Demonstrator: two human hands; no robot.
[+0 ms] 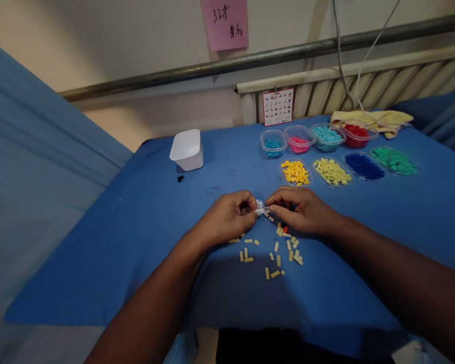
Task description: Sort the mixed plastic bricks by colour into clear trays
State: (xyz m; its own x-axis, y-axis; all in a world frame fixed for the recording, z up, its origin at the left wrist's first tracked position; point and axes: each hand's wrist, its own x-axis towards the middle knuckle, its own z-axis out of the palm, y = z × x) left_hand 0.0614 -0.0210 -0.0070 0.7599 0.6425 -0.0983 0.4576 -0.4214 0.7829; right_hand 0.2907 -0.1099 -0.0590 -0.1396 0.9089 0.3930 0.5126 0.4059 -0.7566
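In the head view both hands meet over the middle of the blue-covered table. My left hand (229, 215) is closed, thumb and forefinger pinching the edge of some small white building bricks (260, 207). From the other side, the fingertips of my right hand (307, 208) close on the same cluster. Fingers partly cover it, so its exact shape is hidden. Below the hands lie several loose pale-yellow bricks (278, 261), scattered singly and in small groups. One small orange-red brick (285, 229) lies among them, close under my right hand.
A white tub (187, 163) stands at the back left, with a small black piece (180, 178) before it. Several clear containers of coloured bricks, including a yellow-orange tub (296, 172), sit at the back right. Behind are a yellow cloth (387, 120), a printed card (278, 107) and a radiator (318, 93).
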